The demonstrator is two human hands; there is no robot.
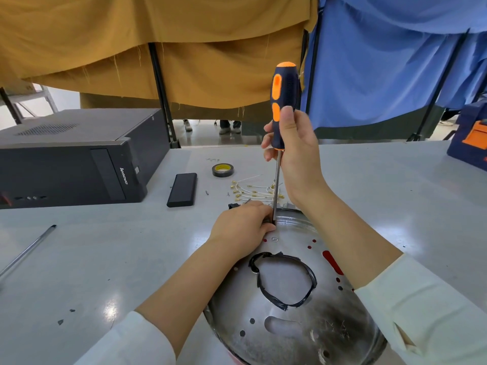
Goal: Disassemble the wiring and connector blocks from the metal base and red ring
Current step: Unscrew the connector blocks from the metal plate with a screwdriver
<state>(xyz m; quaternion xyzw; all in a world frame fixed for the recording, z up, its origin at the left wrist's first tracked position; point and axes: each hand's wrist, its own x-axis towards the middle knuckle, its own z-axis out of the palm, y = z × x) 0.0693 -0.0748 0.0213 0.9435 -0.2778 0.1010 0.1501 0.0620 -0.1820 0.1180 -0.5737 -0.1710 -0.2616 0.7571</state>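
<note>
My right hand (pixel 292 151): it grips the low end of the screwdriver (pixel 283 101) handle, fingers wrapped round it.
My left hand (pixel 243 225): it rests on the far edge of the metal base (pixel 287 283), fingers curled down on something small and dark. I think it is a connector block, but my fingers hide most of it.
Screwdriver: it stands almost straight up. Its thin shaft runs down from my right hand, and the tip ends right beside my left fingertips (pixel 271 227).
What matters most: the tip and the hidden part are at the far rim of the base, away from my body. The tool's long line goes up and down, so I judge the next move is a push or turn straight down there.
Nearer hand: my left hand is on the spot; my right hand is high above it.
Metal base: it lies on the counter (pixel 105 259) in front of me, with my arms over it. Red shows through its slots (pixel 332 262), so the red ring sits under it.
Black tape loop (pixel 284 280): it edges the big hole in the middle of the base.
Loose wires (pixel 253 193): white with gold ends, on the counter just past the base.
In the way: my own left fingers sit very near the tip, so a slip could poke them.
Farther out: a tape roll (pixel 223 170), a flat black box (pixel 182 189), a computer case (pixel 71 159) on the left, and a thin rod (pixel 29 248) near the left edge.
</note>
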